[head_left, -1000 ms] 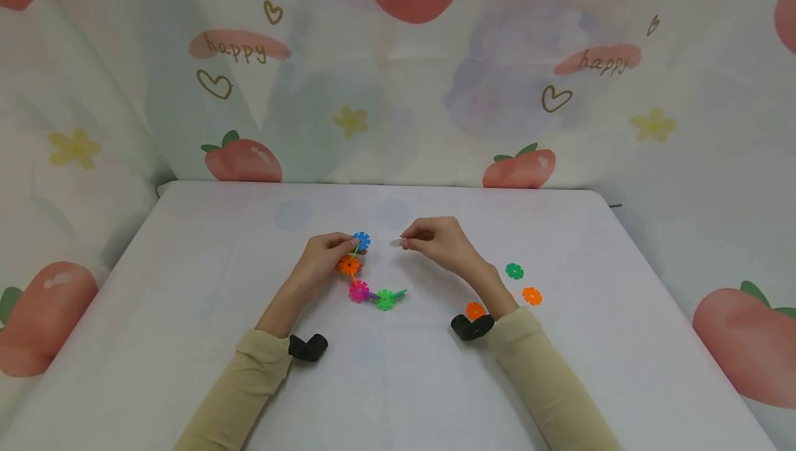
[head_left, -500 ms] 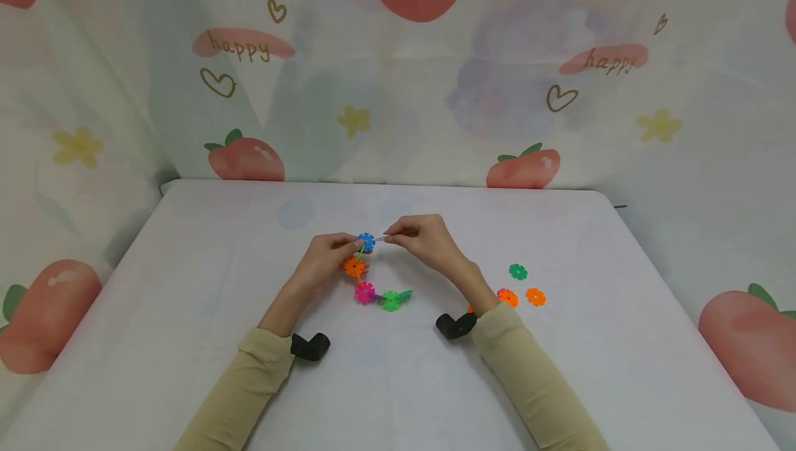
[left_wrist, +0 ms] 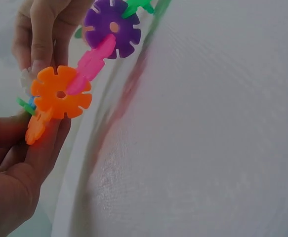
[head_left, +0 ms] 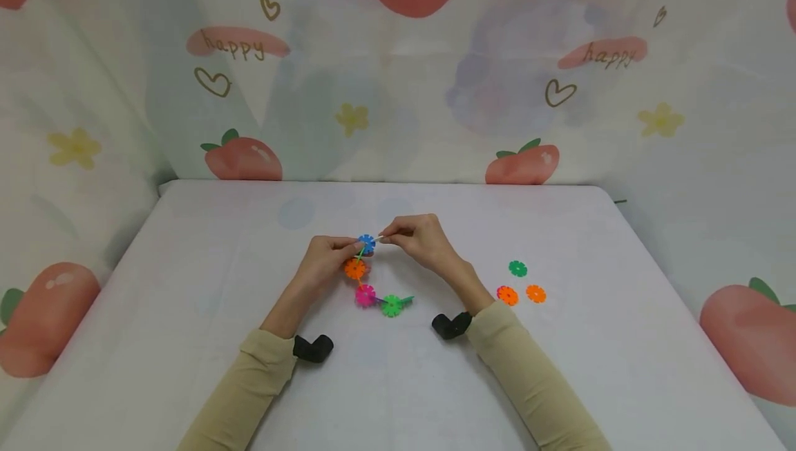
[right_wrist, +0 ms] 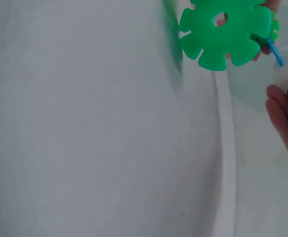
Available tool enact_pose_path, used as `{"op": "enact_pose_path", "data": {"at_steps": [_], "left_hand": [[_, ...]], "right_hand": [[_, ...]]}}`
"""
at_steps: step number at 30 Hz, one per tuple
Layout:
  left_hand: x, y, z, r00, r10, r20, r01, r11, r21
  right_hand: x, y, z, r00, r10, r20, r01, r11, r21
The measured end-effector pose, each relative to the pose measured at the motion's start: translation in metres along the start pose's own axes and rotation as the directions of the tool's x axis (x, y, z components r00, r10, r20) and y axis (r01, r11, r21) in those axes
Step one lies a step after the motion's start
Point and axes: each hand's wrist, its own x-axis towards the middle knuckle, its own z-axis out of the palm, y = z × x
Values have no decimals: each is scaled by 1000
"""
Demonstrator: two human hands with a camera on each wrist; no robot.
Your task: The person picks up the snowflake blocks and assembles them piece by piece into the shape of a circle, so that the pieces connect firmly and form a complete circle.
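My left hand (head_left: 325,258) pinches the upper end of a chain of notched plastic snowflake discs, at a blue disc (head_left: 366,243). Below it the chain runs through an orange disc (left_wrist: 61,93), a pink disc (left_wrist: 91,66) and a purple disc (left_wrist: 112,28) to a light green disc (head_left: 392,306), with more green at the loose end. My right hand (head_left: 423,235) pinches a whitish clear disc (right_wrist: 287,69) between thumb and fingers. That disc's edge meets the right side of the blue disc. In the right wrist view a large green disc (right_wrist: 225,32) hangs in front.
Right of my right forearm, loose discs lie on the white-covered table (head_left: 249,402): a green disc (head_left: 517,269), an orange disc (head_left: 536,293), and another orange disc (head_left: 508,295) overlapping a pink one. A printed curtain (head_left: 398,92) stands behind the table.
My right hand has moved left, bringing the clear disc from a gap away up to the blue disc's edge. My left hand has stayed nearly in place with the chain.
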Motion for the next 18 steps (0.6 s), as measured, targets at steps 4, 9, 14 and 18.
{"op": "enact_pose_path", "data": {"at_steps": [4, 9, 14, 18], "left_hand": [[-1, -1, 4, 1000, 2, -22, -2, 999, -32], [-3, 0, 4, 1000, -21, 0, 20, 994, -107], [-3, 2, 2, 998, -32, 45, 40, 979, -200], [-1, 3, 2, 997, -28, 70, 45, 966, -256]], "right_hand": [[-1, 2, 1, 1000, 22, 1, -22, 999, 47], [-1, 4, 3, 999, 40, 11, -41, 992, 116], [-2, 5, 5, 998, 59, 12, -60, 977, 206], [-2, 4, 6, 998, 58, 3, -57, 970, 236]]}}
